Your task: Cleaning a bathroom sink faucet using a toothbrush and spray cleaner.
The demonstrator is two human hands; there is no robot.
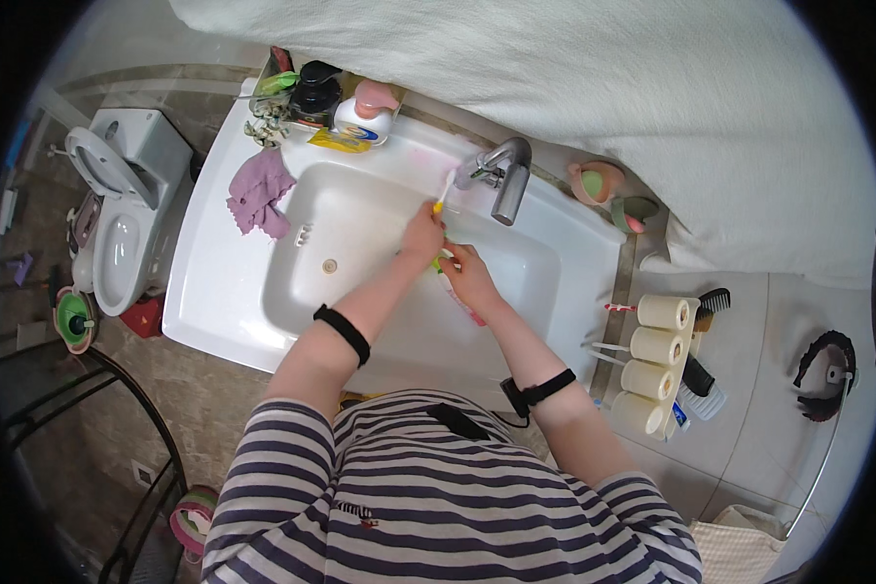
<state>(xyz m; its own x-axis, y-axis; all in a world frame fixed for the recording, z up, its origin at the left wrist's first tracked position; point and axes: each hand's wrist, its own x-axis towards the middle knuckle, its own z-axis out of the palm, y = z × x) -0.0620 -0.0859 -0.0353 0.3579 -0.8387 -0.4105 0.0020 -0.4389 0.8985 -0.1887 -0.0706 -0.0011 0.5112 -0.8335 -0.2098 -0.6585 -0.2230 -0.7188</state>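
Observation:
Over the white washbasin (379,204), my left hand (425,235) holds a toothbrush (447,191) with a white head and a yellow part, its head pointing up towards the chrome faucet (512,182). Close beside it, to the right, my right hand (469,276) grips a slim item with a green end and a pink end (474,315); its middle is partly hidden by the fingers, so its kind is unclear. Both hands are near each other above the basin. The basin's drain (329,266) shows to the left of my forearms.
A purple cloth (259,191) lies on the basin's left rim, below a pump bottle (367,113) and a yellow packet (339,141). Cream cups (661,312) with toothbrushes hang on a wall rack at right. A white towel (628,73) spans the top. A toilet (120,241) stands left.

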